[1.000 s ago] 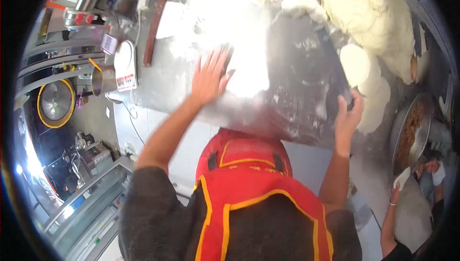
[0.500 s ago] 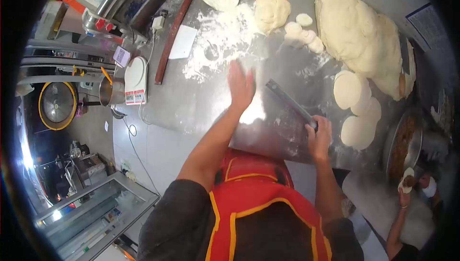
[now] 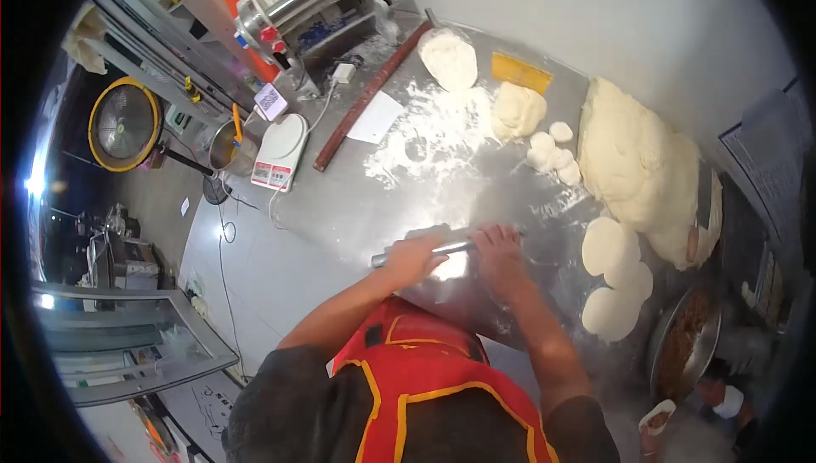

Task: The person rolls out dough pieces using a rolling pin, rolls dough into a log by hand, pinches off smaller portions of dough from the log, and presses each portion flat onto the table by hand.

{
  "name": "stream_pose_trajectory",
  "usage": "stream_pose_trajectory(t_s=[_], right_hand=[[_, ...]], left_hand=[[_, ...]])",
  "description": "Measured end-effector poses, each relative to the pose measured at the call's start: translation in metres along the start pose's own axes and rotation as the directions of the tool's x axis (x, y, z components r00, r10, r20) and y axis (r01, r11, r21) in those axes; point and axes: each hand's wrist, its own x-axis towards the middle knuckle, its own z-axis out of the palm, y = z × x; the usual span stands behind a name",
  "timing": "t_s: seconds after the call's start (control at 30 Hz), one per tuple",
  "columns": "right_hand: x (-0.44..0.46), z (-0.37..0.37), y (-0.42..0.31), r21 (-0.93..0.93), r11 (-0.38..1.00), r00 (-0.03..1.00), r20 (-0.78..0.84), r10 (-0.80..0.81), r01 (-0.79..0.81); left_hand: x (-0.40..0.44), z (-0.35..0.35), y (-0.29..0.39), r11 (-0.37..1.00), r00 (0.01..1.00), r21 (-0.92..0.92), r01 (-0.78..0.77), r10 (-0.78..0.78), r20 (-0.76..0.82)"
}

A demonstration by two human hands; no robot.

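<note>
A grey metal rod (image 3: 456,248) lies crosswise over the near edge of the steel table (image 3: 331,221), its left end sticking out past my left hand. My left hand (image 3: 412,261) is closed around the rod near that end. Over its right part lies my right hand (image 3: 500,252), fingers curved across the rod. Bright glare on the steel hides what, if anything, is under it. To the right are several flat, round dough sheets (image 3: 610,246), partly overlapping. Farther back sit a lump of dough (image 3: 518,111) and several small dough pieces (image 3: 544,155).
A big dough mass (image 3: 637,153) fills the back right. Scattered flour (image 3: 433,132), a yellow scraper (image 3: 521,72), a reddish wooden stick (image 3: 371,96) and a white scale (image 3: 280,149) occupy the back and left. At right, a co-worker's hand (image 3: 650,443) is beside a filling bowl (image 3: 687,335).
The rod has swung from my right hand to lie crosswise under both hands. My left hand has gone from open to closed on it. The camera view has shifted and turned.
</note>
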Motion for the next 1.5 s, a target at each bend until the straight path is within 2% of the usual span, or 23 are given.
stream_pose_trajectory(t_s=[0.03,0.07,0.13,0.2,0.23,0.27,0.33,0.43,0.5,0.6,0.73,0.83,0.9,0.97,1.07,1.13,1.2,1.23,1.27,1.33,1.4,1.47,1.5], right_hand=[[0.012,0.0,-0.003,-0.046,0.998,0.996,-0.084,-0.04,0.036],[0.02,0.003,-0.001,0.025,0.999,0.987,-0.156,0.038,-0.035],[0.03,0.01,0.012,0.177,0.97,0.938,-0.276,0.212,-0.167],[0.028,0.023,0.042,0.401,0.819,0.851,-0.155,0.502,-0.41],[0.033,0.028,0.049,0.479,0.744,0.801,-0.128,0.584,-0.466],[0.038,0.032,0.057,0.554,0.658,0.744,-0.099,0.661,-0.51],[0.059,0.035,0.07,0.667,0.577,0.684,-0.136,0.717,-0.472],[0.103,0.06,0.102,0.499,0.651,0.627,-0.246,0.739,-0.572],[0.138,0.079,0.114,0.396,0.707,0.634,-0.32,0.704,-0.586],[0.184,0.108,0.119,0.171,0.689,0.611,-0.348,0.711,-0.704],[0.205,0.135,0.14,-0.166,0.612,0.627,-0.342,0.7,-0.774],[0.208,0.116,0.188,-0.177,0.66,0.683,-0.167,0.711,-0.73],[0.218,0.081,0.224,-0.014,0.721,0.713,-0.167,0.681,-0.693],[0.229,0.05,0.25,0.281,0.639,0.6,-0.219,0.769,-0.716],[0.236,-0.058,0.181,0.577,0.419,0.598,0.156,0.786,-0.701],[0.22,-0.112,0.103,0.537,0.467,0.653,0.225,0.723,-0.702],[0.171,-0.122,0.087,0.499,0.687,0.844,0.217,0.491,-0.528],[0.149,-0.123,0.082,0.482,0.768,0.906,0.219,0.362,-0.423],[0.127,-0.115,0.075,0.471,0.788,0.916,0.262,0.305,-0.397],[0.08,-0.082,0.062,0.458,0.82,0.919,0.346,0.191,-0.343],[0.042,-0.044,0.044,0.239,0.882,0.828,0.503,0.246,-0.407],[-0.007,0.011,0.043,-0.044,0.876,0.798,0.395,0.456,-0.479],[-0.022,0.025,0.042,-0.181,0.842,0.779,0.321,0.539,-0.508]], left_hand=[[-0.005,-0.003,-0.018,0.997,0.996,-0.015,0.081,-0.082,-0.044],[-0.011,-0.005,-0.036,0.986,0.983,-0.036,0.16,-0.162,-0.081],[0.001,-0.056,-0.034,0.883,0.881,-0.054,0.467,-0.469,-0.054],[0.01,-0.063,-0.084,0.868,0.859,0.059,0.494,-0.476,-0.188],[0.019,-0.064,-0.112,0.852,0.845,0.096,0.515,-0.486,-0.224],[0.03,-0.066,-0.134,0.837,0.833,0.129,0.532,-0.49,-0.259],[0.049,-0.073,-0.163,0.807,0.81,0.159,0.569,-0.515,-0.282],[0.072,-0.077,-0.195,0.797,0.804,0.181,0.576,-0.512,-0.301],[0.076,-0.076,-0.213,0.806,0.814,0.176,0.565,-0.511,-0.276],[0.067,-0.086,-0.19,0.89,0.845,0.286,0.356,-0.176,-0.505],[0.033,-0.078,-0.177,0.961,0.882,0.142,0.238,-0.152,-0.446],[0.018,-0.077,-0.177,0.974,0.891,0.026,0.223,-0.193,-0.411],[0.019,-0.085,-0.174,0.977,0.903,-0.02,0.214,-0.205,-0.378],[0.03,-0.092,-0.169,0.983,0.919,-0.053,0.176,-0.183,-0.35],[0.048,-0.085,-0.161,0.98,0.944,-0.156,0.121,-0.162,-0.287],[0.063,-0.068,-0.154,0.97,0.961,-0.236,0.058,-0.119,-0.251],[0.083,-0.052,-0.137,0.953,0.974,-0.302,-0.03,-0.04,-0.222],[0.093,-0.052,-0.12,0.91,0.984,-0.415,-0.004,-0.071,-0.166],[0.099,-0.051,-0.102,0.854,0.991,-0.519,0.037,-0.098,-0.091],[0.114,-0.032,-0.079,0.827,0.996,-0.554,0.089,-0.077,0.045],[0.116,-0.011,-0.062,0.83,0.984,-0.551,0.091,0.01,0.178],[0.113,0.006,-0.049,0.855,0.945,-0.517,0.04,0.135,0.298],[0.11,0.016,-0.044,0.826,0.931,-0.564,0.012,0.197,0.307]])
